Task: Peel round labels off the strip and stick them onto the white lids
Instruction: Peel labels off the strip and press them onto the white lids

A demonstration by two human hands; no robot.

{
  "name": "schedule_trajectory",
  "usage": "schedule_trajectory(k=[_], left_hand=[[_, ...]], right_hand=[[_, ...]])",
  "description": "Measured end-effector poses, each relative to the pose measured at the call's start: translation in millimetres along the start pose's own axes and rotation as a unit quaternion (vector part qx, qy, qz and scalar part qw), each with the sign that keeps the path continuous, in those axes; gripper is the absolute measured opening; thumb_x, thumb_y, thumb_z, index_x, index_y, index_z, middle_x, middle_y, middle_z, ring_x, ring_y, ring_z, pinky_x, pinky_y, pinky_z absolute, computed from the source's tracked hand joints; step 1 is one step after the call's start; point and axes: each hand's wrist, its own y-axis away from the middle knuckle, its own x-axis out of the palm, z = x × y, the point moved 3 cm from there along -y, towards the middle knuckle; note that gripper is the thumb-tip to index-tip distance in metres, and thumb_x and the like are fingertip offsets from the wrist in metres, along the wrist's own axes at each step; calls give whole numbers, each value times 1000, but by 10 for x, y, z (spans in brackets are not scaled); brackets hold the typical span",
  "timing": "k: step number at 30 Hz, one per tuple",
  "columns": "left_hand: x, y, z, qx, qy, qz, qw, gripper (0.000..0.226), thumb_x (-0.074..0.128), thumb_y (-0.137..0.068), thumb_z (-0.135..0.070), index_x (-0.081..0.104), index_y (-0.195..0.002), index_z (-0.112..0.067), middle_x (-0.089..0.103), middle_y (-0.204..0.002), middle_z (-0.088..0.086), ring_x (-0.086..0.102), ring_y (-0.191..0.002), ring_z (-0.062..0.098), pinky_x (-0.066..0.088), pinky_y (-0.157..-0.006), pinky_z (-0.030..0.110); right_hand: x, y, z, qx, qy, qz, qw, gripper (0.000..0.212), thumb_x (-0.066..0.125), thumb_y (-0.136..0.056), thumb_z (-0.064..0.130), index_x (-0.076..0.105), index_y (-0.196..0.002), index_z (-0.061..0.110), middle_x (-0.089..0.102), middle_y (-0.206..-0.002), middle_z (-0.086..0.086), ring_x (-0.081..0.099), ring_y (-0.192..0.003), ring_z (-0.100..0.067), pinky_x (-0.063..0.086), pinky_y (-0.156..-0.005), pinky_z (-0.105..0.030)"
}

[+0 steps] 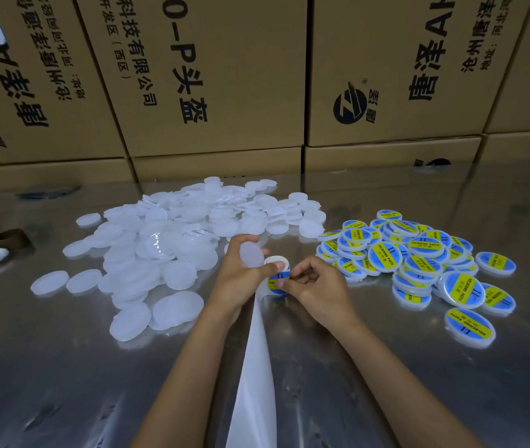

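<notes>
Stacked cartons back your steel desk (63, 367). At frame centre your left hand (241, 273) grips a blank lid (251, 254) and the strip (254, 367), steadying it; your right hand (313, 286) pinches the label (278, 279), peeling.

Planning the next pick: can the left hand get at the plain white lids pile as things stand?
Probably not yet: the left hand already holds a lid and pins the strip. The path to the pile of plain lids looks unobstructed.

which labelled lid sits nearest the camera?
The labelled lid at the pile's near right edge, lying alone and flat, apart from the heap.
</notes>
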Motion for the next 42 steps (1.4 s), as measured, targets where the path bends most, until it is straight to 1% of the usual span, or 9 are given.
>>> schedule_trajectory(k=[6,11,21,24,28,32,36,39,42], left_hand=[[-15,-10,41,-4,20,8,1000,53,86,-77,-11,55,-110,-38,68,-112,-1,68,-104,18,60,-85,30],[-4,-7,15,9,4,16,1000,51,83,-79,-9,54,-110,-35,66,-109,-5,66,-97,10,54,-66,13],[13,-41,40,10,-12,7,1000,51,84,-80,-13,51,-110,-38,64,-104,-10,64,-92,9,51,-59,10],[17,-39,53,11,11,1,1000,51,83,-79,-9,53,-110,-36,66,-107,-5,66,-95,8,55,-66,14],[6,-50,70,15,6,1,1000,54,85,-77,-13,54,-114,-36,69,-111,-4,68,-94,4,58,-75,21],[29,-47,81,-9,33,-14,999,46,81,-69,-32,58,-106,-45,71,-108,-4,69,-107,26,59,-89,47],[-57,-60,-75,-6,115,-93,989,15,59,-82,-48,67,-96,-45,74,-105,-1,65,-108,26,49,-103,53],[-47,-24,-201,-30,247,-48,967,30,56,-92,-53,71,-100,-28,74,-102,7,67,-100,31,53,-92,47],[72,83,-334,-29,290,26,956,49,34,-103,-53,66,-109,-16,71,-108,17,70,-91,30,58,-76,40]], right_hand=[[-20,-32,25,-16,-26,42,999,29,77,-75,-4,65,-86,20,65,-75,6,58,-68,-4,49,-68,-10],[-27,-36,-9,-27,0,15,1000,26,77,-75,-1,66,-79,21,66,-72,5,56,-64,-6,52,-67,-16],[-61,-48,-59,-23,26,-13,999,21,80,-74,7,63,-67,17,59,-59,6,50,-52,0,42,-55,-13],[-65,-37,-11,-22,35,20,999,20,78,-74,9,60,-68,13,54,-61,4,46,-53,-5,41,-56,-18],[-123,10,102,-23,40,146,988,28,78,-77,14,55,-63,18,51,-62,6,41,-56,-5,36,-56,-19],[-229,102,237,18,-64,260,963,20,74,-75,26,57,-66,20,52,-69,0,47,-66,-10,40,-63,-21],[-321,103,372,39,-220,231,947,14,73,-77,23,60,-75,19,55,-80,-12,54,-65,-19,44,-60,-25],[-322,99,441,19,-265,192,945,13,72,-79,22,62,-72,22,64,-77,-12,61,-61,-20,44,-51,-24],[-252,124,500,-10,-270,154,950,18,75,-77,24,58,-76,17,66,-74,-12,60,-56,-18,41,-45,-23]])
